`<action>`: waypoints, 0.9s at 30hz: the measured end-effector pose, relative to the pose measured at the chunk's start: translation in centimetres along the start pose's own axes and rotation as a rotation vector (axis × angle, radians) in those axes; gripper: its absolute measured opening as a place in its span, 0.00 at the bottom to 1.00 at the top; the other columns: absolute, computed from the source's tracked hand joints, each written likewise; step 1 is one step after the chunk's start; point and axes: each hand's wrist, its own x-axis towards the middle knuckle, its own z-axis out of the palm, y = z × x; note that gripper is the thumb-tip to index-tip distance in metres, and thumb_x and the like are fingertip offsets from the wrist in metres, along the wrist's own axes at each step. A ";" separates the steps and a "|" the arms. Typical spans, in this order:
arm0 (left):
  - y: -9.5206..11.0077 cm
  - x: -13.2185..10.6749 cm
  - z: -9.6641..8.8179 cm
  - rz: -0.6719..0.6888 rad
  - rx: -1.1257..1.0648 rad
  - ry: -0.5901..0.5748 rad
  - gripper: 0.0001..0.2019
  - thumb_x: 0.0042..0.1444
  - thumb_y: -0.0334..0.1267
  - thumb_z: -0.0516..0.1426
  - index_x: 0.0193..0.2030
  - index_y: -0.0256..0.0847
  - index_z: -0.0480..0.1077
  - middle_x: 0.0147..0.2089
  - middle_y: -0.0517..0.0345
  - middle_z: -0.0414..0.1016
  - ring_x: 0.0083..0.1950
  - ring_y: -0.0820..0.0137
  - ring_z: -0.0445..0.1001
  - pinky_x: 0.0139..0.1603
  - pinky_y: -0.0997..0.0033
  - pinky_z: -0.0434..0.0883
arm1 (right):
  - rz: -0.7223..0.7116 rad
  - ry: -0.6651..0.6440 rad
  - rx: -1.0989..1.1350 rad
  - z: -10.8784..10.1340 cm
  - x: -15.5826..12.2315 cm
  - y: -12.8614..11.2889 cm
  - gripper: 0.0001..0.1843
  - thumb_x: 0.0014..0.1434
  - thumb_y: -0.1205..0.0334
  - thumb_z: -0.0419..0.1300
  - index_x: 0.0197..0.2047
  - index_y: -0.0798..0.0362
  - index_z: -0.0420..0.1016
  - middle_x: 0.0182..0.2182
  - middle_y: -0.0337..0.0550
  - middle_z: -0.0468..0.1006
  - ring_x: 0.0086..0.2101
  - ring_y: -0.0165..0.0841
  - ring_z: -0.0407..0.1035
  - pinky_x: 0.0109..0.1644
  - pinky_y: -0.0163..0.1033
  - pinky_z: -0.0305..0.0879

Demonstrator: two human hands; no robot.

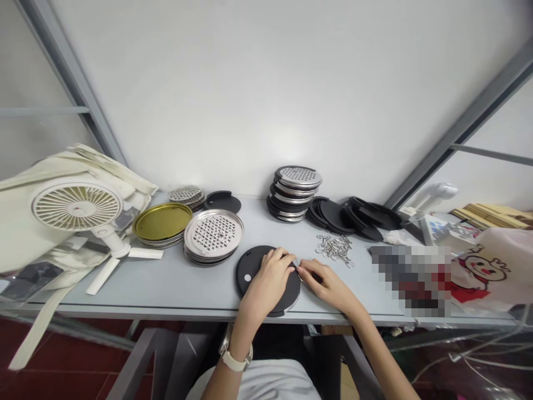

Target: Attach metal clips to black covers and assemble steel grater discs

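In front of me on the table lies a black plastic disc (pixel 266 253) with a white dot and a small slot, a silver edge showing at its lower right. My left hand (pixel 272 275) lies over the disc, its fingers bent and pressing on the right rim. At that same rim, my right hand (pixel 322 280) pinches a small metal wire piece (pixel 301 279), mostly hidden by the fingers. Several similar wire pieces (pixel 335 247) lie in a loose pile behind the right hand. Left of the disc stands a stack of round metal graters (pixel 214 233).
Gold-coloured round plates (pixel 162 221) are stacked beside a white fan (pixel 79 208). Further back are graters in black holders (pixel 296 191) and loose black discs (pixel 337 215). A printed white bag (pixel 487 269) sits at right; the table's front edge (pixel 175 311) runs close to me.
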 end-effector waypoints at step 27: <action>0.1 0.1 0.0 0.006 0.024 -0.003 0.11 0.66 0.34 0.47 0.51 0.42 0.67 0.49 0.54 0.67 0.52 0.65 0.65 0.56 0.60 0.63 | 0.087 0.076 0.099 0.3 -0.2 0.3 0.17 0.69 0.53 0.43 0.32 0.51 0.60 0.25 0.35 0.65 0.29 0.31 0.62 0.35 0.36 0.59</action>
